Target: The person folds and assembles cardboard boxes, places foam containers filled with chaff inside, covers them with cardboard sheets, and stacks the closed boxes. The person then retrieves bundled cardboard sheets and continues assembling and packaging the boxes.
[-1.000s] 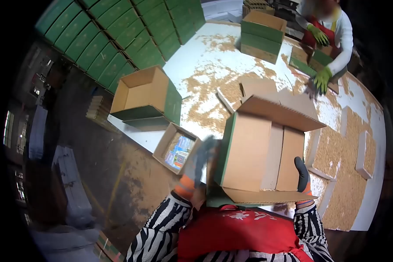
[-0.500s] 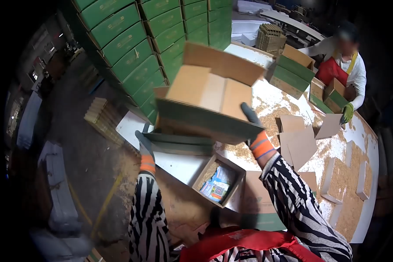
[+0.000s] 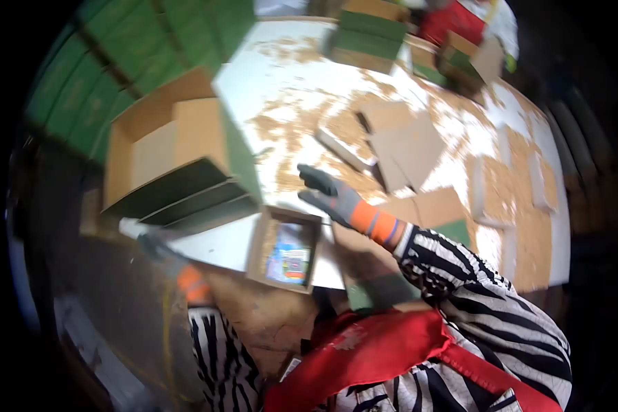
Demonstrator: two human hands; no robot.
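A large open green-and-brown cardboard box [image 3: 175, 182] stands tilted on another green box at the table's left edge, its flaps raised. My right hand [image 3: 331, 198], in a grey glove with an orange cuff, is apart from it with fingers spread and nothing in them. My left hand [image 3: 159, 251], gloved alike, is blurred just below the box and table edge; its fingers look stretched out, with nothing visible in them. Between my hands sits a small open brown box [image 3: 256, 254] containing printed blue-and-white packets [image 3: 288, 254].
Brown crumbs cover much of the white table [image 3: 275, 130]. Flat cardboard pieces [image 3: 405, 147] and crumb-covered white blocks [image 3: 494, 189] lie to the right. Green boxes are stacked [image 3: 127, 62] at left. Another green box [image 3: 369, 34] stands at the back, near a person in a red apron [image 3: 453, 24].
The large box has gone from my right hand's hold to standing at the left. My right hand is off it, open. The camera view has turned and tipped downward.
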